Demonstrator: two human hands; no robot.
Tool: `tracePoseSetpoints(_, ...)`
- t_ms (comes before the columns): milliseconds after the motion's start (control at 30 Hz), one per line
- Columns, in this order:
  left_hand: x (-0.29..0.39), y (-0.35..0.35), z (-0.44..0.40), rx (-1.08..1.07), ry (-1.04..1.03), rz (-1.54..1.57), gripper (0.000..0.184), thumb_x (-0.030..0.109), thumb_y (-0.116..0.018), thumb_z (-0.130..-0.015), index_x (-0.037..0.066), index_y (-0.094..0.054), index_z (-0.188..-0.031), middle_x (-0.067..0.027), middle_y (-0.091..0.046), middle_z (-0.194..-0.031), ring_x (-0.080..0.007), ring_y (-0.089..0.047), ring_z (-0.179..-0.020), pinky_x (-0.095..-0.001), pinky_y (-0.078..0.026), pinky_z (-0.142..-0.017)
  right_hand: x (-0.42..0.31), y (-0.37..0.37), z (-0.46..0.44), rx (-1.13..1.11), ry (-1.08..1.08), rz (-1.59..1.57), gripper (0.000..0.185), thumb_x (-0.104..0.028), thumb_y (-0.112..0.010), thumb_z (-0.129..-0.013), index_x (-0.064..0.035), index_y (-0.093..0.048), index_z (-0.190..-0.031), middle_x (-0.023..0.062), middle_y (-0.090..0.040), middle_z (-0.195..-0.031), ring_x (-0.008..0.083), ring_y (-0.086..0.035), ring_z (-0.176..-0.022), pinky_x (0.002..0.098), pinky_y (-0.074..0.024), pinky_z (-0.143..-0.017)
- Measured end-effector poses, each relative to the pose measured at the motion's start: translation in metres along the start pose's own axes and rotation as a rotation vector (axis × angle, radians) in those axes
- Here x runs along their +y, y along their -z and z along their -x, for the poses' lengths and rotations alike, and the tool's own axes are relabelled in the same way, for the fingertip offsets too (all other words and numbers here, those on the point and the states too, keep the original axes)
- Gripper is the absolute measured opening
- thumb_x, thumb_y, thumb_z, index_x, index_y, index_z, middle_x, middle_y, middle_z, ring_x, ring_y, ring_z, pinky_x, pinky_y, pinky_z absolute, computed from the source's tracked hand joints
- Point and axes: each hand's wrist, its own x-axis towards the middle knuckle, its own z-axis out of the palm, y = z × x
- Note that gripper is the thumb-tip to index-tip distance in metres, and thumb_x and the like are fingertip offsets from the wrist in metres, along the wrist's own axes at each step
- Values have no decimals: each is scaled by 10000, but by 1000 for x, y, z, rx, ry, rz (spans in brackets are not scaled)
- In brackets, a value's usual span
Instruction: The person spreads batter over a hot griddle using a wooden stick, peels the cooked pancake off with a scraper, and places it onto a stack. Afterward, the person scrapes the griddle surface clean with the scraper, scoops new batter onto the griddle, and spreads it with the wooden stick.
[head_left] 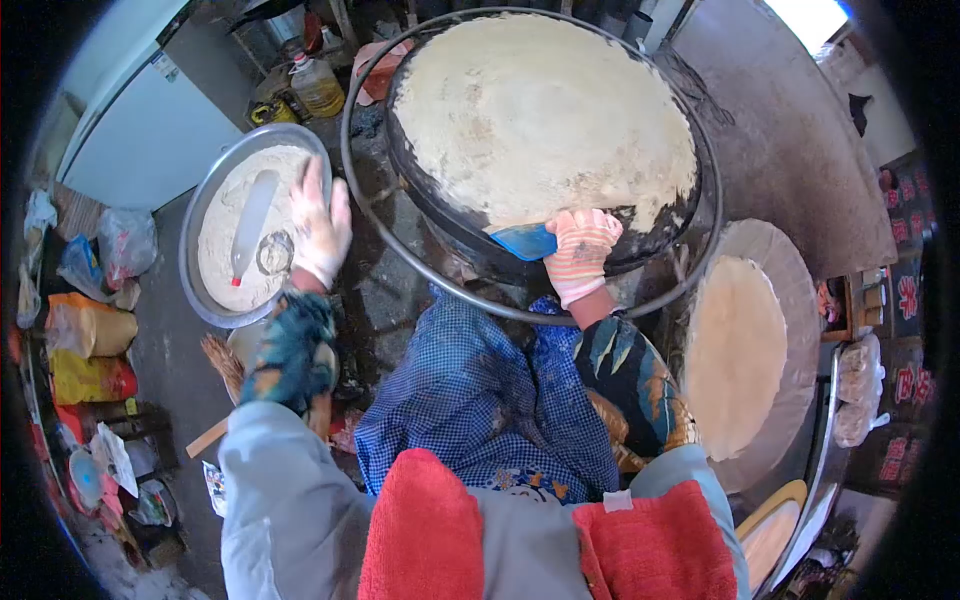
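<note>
Over there, a flat blue scraper [522, 242] sits at the near edge of a pale round sheet [545, 110] (rather ragged-rimmed) covering the dark griddle [440, 218].

Griddle [430, 205], round, black-rimmed: bears a thin, pale batter layer [545, 110], nearly to the edge. Basin [190, 245], metal: holds flour [222, 205], a white red-tipped tool [254, 218] lying on it. Mat [800, 345], round, greyish: carries a tan flatbread [740, 350].

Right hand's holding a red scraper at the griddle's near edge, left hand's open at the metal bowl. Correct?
One slip: the scraper is blue, not red, per the head view. The right hand holds it at the griddle's near edge; the left hand is open at the metal bowl.
</note>
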Motion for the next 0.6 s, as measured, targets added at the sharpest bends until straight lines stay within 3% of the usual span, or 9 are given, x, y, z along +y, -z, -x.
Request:
tracePoseSetpoints(167, -71, -33, -47, -409, -235, -512, 509, 65, -518, -836, 57, -460, -1341, -173, -459, -1393, -360, -408, -1304, -479, -337, -1069, 3, 12, 2, -23, 15, -109, 55, -169, -637, -648, -197, -596, -671, 32, -556, -718, 256, -551, -785, 437, -354, -775)
tracePoseSetpoints(267, -89, -49, -52, -861, -561, -683, 494, 115, -493, -849, 77, -482, -1342, -114, -420, -1456, -288, -336, -1387, -467, -228, -1146, 22, 17, 6, -3, 71, -172, 88, -171, -653, -612, -196, -589, -667, 20, -579, -705, 250, -565, -778, 424, -381, -771)
tracePoseSetpoints(300, -81, -54, -47, -900, -638, -734, 384, 146, -513, -846, 86, -613, -1211, -102, -540, -1346, -273, -377, -1359, -471, -238, -1139, 26, 18, 7, -38, 64, -181, 91, -183, -658, -612, -200, -589, -669, 15, -583, -705, 249, -567, -776, 425, -386, -769)
tracePoseSetpoints(333, -79, -78, -43, -1085, -602, -797, 249, 211, -557, -827, 124, -723, -990, -79, -671, -1128, -267, -489, -1258, -466, -271, -1112, 28, 17, 8, -50, 75, -172, 80, -189, -651, -625, -205, -587, -669, 12, -582, -702, 248, -568, -778, 427, -388, -773)
tracePoseSetpoints(400, -48, -63, -30, -1253, -704, -722, 216, 314, -602, -809, 171, -750, -875, -30, -717, -944, -228, -631, -1015, -405, -376, -953, 29, 24, 8, -77, 102, -142, 52, -198, -628, -658, -219, -582, -672, 8, -574, -695, 247, -569, -780, 433, -391, -783)
tracePoseSetpoints(433, -26, -51, -27, -1293, -678, -697, 217, 335, -605, -813, 181, -753, -848, -31, -714, -930, -208, -642, -963, -388, -399, -869, 26, 28, 7, -76, 111, -148, 51, -204, -625, -655, -221, -577, -655, 5, -565, -687, 241, -565, -773, 431, -390, -783)
tracePoseSetpoints(500, 14, -45, -1, -1296, -665, -729, 205, 339, -614, -794, 185, -749, -792, -28, -713, -807, -213, -670, -826, -390, -419, -762, 26, 23, 11, -66, 97, -116, 60, -228, -627, -640, -228, -570, -622, 3, -559, -682, 234, -560, -761, 426, -390, -781)
tracePoseSetpoints(567, 84, -30, 26, -1311, -599, -529, 197, 313, -604, -780, 183, -733, -707, 4, -658, -596, -199, -648, -588, -409, -396, -557, 16, 23, 12, -19, 65, -77, 74, -285, -623, -630, -250, -590, -573, -5, -576, -649, 226, -572, -735, 417, -402, -763)
tracePoseSetpoints(600, 101, -46, 61, -1246, -556, -428, 193, 307, -609, -758, 171, -716, -673, 5, -630, -549, -198, -643, -563, -383, -372, -486, 12, 10, 15, -49, 57, -61, 64, -294, -626, -630, -252, -610, -586, -7, -593, -644, 217, -589, -730, 416, -411, -754)
